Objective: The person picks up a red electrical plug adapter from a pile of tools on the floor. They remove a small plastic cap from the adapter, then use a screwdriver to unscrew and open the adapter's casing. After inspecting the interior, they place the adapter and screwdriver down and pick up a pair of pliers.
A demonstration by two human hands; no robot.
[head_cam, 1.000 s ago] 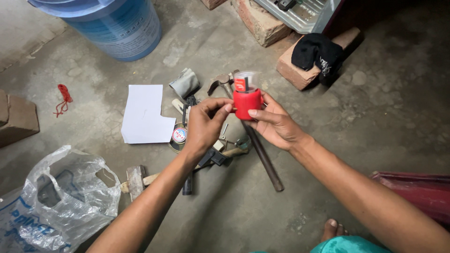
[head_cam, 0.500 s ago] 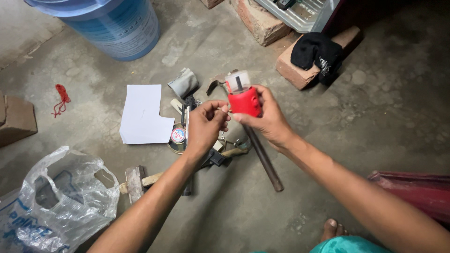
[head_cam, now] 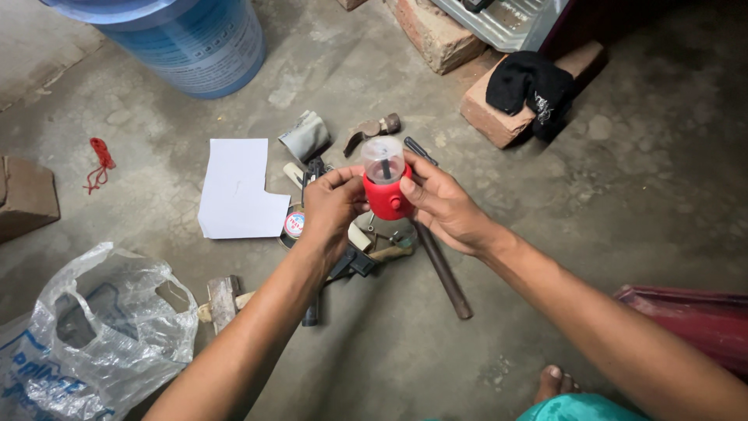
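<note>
From the head camera, looking down, two bare hands meet over a grey concrete floor [head_cam: 639, 234]. The left hand [head_cam: 331, 210] and the right hand [head_cam: 440, 203] both hold one small red thing [head_cam: 387, 199] with a clear round cap [head_cam: 382, 158] on top. It sits upright between the two hands. The left hand pinches the red part from its side with the thumb and fingers curled in. The right hand cups the other side, with its fingers touching the red part just under the clear cap. A thin dark stick shows inside the cap. Under the hands lies a heap of tools [head_cam: 366, 249], and a long dark metal rod [head_cam: 440, 269] lies on the floor just below the right hand. A small round tin [head_cam: 294, 226] peeks out right beside the left hand. Next to the left hand, farther out, lies a white sheet of paper [head_cam: 238, 187]. Past the fingers of both hands lie a grey rolled cloth [head_cam: 306, 136] and a hammer head [head_cam: 370, 129]. Far past the left hand stands a big blue barrel [head_cam: 195, 39]. Far past the right hand is a brick [head_cam: 499, 113] with a black cloth [head_cam: 534, 86] on it. Near the left arm lies a clear plastic bag [head_cam: 101, 327]. A bit of red string [head_cam: 99, 160] lies well off to the left.
</note>
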